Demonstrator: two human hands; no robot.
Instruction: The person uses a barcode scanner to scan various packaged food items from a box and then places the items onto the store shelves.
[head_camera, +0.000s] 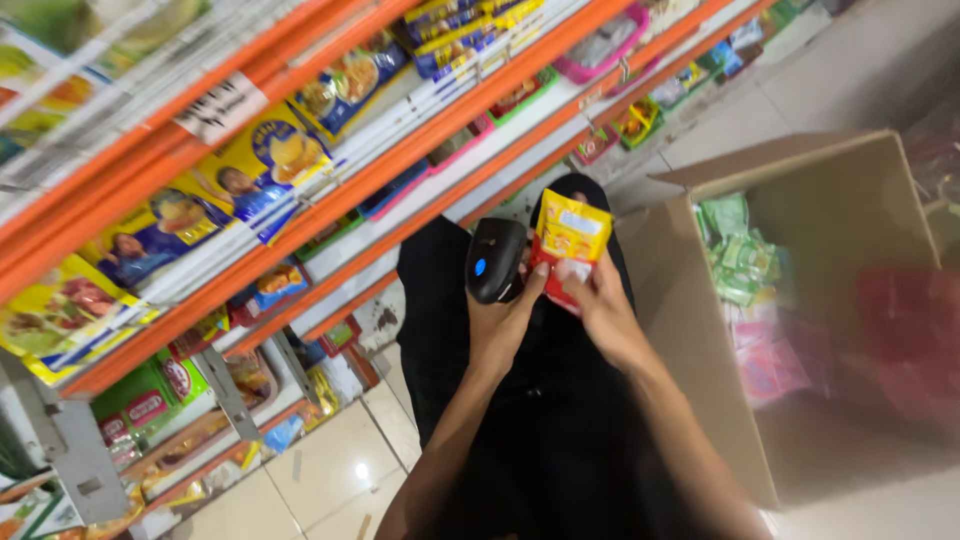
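My left hand (503, 318) grips a black handheld scanner (494, 259) with a small blue light on its top. My right hand (598, 296) holds a small yellow and red packet (570, 238) by its lower edge, right beside the scanner's head. Both hands are raised over my lap, which is covered in black fabric (540, 430).
An open cardboard box (700, 340) stands to my right, holding several green, pink and red packets (745, 270). Orange-edged store shelves (330, 200) filled with packaged goods run along the left. Pale floor tiles (330, 470) lie below the shelves.
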